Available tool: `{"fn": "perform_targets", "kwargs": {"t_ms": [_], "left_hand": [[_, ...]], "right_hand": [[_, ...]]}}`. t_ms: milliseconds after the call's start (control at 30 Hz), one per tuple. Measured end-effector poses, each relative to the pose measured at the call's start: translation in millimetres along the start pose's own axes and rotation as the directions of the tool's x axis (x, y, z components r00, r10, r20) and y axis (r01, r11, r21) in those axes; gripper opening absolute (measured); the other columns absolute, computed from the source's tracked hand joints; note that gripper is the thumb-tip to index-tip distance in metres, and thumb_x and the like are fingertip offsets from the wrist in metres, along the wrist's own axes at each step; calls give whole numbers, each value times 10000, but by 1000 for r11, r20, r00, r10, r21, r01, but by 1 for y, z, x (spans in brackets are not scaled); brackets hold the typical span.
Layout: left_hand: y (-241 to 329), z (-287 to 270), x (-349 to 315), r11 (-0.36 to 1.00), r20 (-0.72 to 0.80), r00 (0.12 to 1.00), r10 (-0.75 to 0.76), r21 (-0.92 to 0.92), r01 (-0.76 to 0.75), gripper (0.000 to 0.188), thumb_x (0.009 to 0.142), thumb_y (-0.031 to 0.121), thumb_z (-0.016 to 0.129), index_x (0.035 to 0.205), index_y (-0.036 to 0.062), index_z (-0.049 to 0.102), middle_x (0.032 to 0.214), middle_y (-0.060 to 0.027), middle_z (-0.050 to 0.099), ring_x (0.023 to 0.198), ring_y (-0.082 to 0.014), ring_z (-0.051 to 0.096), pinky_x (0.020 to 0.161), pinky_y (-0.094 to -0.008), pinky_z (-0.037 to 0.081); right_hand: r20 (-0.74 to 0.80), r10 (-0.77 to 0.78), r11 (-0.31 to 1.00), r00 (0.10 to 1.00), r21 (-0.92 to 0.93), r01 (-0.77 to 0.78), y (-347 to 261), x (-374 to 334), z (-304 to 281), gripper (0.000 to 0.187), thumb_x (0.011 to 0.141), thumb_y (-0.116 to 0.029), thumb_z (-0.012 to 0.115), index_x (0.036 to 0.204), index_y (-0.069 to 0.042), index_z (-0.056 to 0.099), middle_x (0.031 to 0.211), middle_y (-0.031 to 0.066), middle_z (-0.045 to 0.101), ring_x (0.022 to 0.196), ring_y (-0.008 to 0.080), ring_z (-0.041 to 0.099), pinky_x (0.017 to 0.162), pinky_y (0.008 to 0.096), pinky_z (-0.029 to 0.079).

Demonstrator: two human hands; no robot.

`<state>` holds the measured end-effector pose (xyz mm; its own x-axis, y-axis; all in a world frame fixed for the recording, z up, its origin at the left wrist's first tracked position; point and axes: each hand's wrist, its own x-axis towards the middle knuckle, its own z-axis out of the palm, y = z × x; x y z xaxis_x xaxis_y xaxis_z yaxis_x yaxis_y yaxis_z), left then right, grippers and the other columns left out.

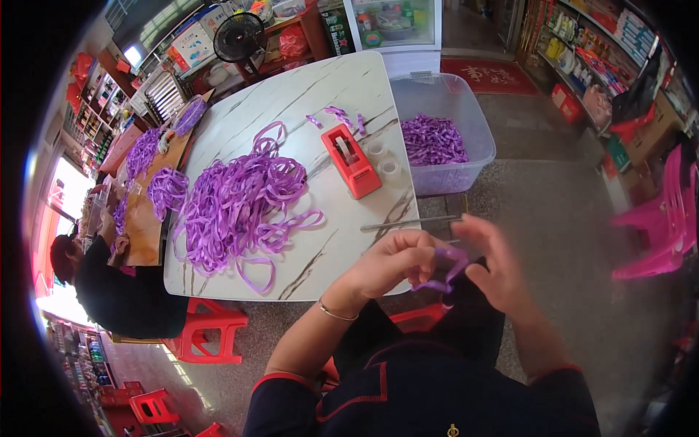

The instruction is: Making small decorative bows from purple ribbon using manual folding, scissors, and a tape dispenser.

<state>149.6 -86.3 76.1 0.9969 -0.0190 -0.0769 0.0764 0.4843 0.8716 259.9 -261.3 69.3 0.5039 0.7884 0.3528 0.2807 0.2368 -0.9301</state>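
Observation:
My left hand (397,266) is closed in a pinch on a short loop of purple ribbon (453,268), over my lap at the table's near right edge. The ribbon's end sticks out toward my right hand (494,269), which is beside it with thumb and fingers apart, slightly blurred. Just beyond, a thin metal rod (393,225) lies across the table edge. A big heap of purple ribbon loops (240,207) covers the table's middle left. Right of it stands a red tape dispenser (354,164), with clear tape rolls (389,168) beside it and small purple ribbon pieces (338,114) behind.
A clear plastic bin (466,138) holding many purple ribbon pieces stands against the right side of the white marbled table (328,251). At left, another person (124,284) handles ribbon at a brown table (144,237). Red stools (211,331) and pink chairs (662,218) stand around.

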Motion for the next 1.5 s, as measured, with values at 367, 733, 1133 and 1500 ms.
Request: {"fn": "perform_targets", "kwargs": {"t_ms": [367,733,1133,1500], "left_hand": [[8,-2,-7,970,24,998,-55,237,47,192,870,138,518,708,40,546,703,-11,569,585,-40,473,529,-181,381],[7,-6,-5,956,127,988,-93,288,53,195,926,166,482,841,14,571,906,-47,633,633,-36,477,544,-182,387],[6,-1,-2,294,353,890,288,852,-434,32,788,7,584,811,8,562,740,-98,553,668,-262,553,598,-332,428],[-6,-13,2,887,173,985,-14,458,-68,164,899,98,511,816,-24,583,800,-39,612,683,-74,514,605,-218,419]], "right_hand": [[91,196,981,976,-5,-196,-5,6,6,209,829,-142,636,975,-4,576,808,36,602,728,69,555,637,227,448],[78,11,932,997,-362,18,-19,13,1,78,764,-77,656,833,-45,639,740,51,550,621,143,545,549,253,423],[276,472,879,837,-80,-470,-2,17,-14,126,893,-131,521,859,-15,556,732,-27,505,673,54,461,603,209,383],[241,350,934,905,-170,-316,-15,13,-12,171,900,-167,531,902,-11,600,779,5,592,703,70,530,629,230,433]]}}
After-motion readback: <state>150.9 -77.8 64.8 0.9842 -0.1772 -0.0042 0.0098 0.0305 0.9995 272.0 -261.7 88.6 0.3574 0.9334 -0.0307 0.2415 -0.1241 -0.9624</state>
